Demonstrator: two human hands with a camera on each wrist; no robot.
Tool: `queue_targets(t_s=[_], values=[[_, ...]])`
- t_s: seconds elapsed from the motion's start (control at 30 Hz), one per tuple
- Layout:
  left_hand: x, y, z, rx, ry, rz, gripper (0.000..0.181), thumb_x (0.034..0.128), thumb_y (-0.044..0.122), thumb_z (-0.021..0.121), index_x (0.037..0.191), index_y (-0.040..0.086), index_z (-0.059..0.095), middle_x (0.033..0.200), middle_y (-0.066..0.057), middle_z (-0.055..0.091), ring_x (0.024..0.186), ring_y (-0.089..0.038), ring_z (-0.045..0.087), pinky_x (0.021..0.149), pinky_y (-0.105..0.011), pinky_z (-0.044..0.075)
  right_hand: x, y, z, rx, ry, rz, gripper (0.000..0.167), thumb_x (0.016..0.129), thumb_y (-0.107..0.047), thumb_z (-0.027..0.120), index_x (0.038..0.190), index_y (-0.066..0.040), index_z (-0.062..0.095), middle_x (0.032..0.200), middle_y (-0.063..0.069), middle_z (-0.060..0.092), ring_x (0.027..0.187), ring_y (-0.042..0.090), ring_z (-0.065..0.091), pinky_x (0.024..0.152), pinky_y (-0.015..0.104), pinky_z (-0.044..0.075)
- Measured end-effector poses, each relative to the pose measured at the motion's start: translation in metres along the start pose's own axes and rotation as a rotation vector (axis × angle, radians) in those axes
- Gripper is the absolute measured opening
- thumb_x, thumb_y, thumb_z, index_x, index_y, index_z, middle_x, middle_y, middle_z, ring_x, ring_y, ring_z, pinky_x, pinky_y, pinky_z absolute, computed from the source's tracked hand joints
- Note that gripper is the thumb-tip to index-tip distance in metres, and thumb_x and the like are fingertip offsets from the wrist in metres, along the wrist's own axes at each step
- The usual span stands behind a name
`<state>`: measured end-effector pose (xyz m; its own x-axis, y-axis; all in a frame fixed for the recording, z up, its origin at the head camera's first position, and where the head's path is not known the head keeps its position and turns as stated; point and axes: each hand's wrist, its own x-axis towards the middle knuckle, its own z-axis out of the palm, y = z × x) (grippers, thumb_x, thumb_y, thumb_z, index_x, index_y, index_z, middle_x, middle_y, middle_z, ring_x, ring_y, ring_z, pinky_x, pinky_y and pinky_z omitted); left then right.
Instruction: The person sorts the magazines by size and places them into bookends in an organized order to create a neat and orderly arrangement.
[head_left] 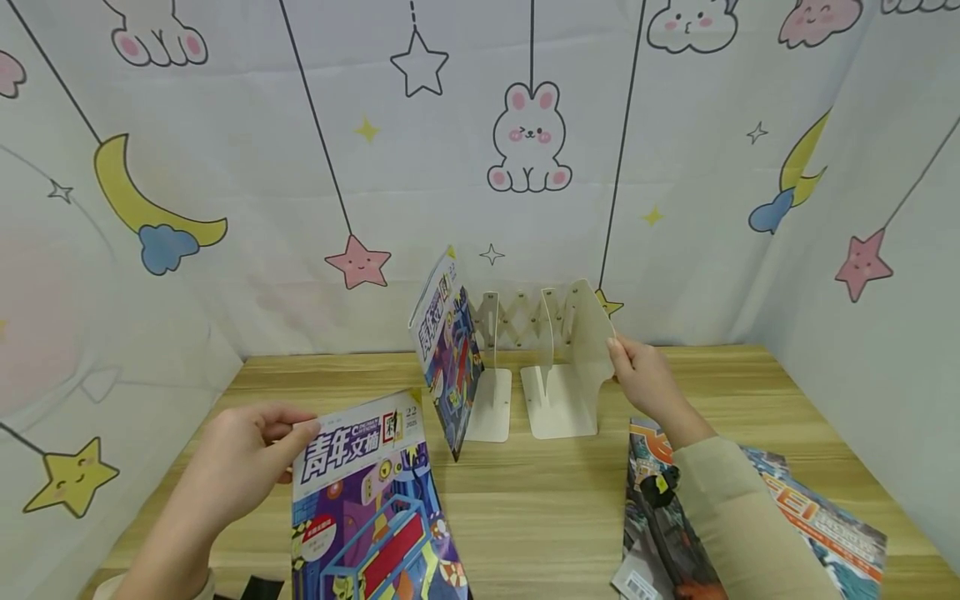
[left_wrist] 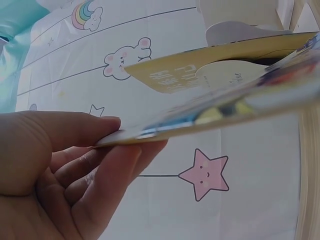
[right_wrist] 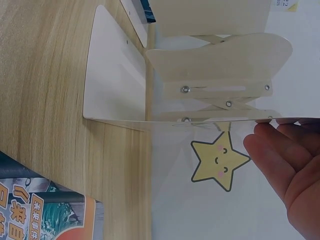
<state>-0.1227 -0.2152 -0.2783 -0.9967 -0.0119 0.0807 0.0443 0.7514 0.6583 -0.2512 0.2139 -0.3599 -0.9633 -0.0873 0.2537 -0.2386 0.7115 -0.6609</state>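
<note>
My left hand [head_left: 251,458] pinches the upper left edge of a purple and blue magazine [head_left: 375,500]; in the left wrist view thumb and fingers hold the edge of the magazine [left_wrist: 225,110]. A cream expandable book rack [head_left: 562,404] stands at the table's back. Another magazine [head_left: 453,358] of the same cover stands on edge at its left end. My right hand [head_left: 652,383] grips the outer edge of the rack's right end panel. In the right wrist view the fingers of the right hand [right_wrist: 290,160] meet the panel of the rack [right_wrist: 220,60]; their tips are partly hidden.
Several magazines [head_left: 832,525] lie overlapping at the front right, partly under my right forearm, with a black strap-like item [head_left: 660,533] on them. A black object [head_left: 262,588] shows at the front left edge. A patterned curtain [head_left: 450,208] hangs behind the wooden table [head_left: 540,500].
</note>
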Motion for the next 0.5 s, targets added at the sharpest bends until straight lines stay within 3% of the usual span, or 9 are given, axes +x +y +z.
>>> queue_targets(t_s=[0.5], values=[[-0.0083, 0.0043, -0.0036, -0.025, 0.044, -0.005, 0.028, 0.093, 0.026, 0.061, 0.106, 0.003, 0.069, 0.082, -0.005, 0.072, 0.064, -0.009, 0.063, 0.054, -0.022, 0.055, 0.0009, 0.001, 0.0019, -0.003, 0.003, 0.001, 0.048, 0.104, -0.031, 0.034, 0.141, -0.002, 0.041, 0.077, 0.02, 0.059, 0.077, 0.033, 0.064, 0.059, 0.029, 0.05]])
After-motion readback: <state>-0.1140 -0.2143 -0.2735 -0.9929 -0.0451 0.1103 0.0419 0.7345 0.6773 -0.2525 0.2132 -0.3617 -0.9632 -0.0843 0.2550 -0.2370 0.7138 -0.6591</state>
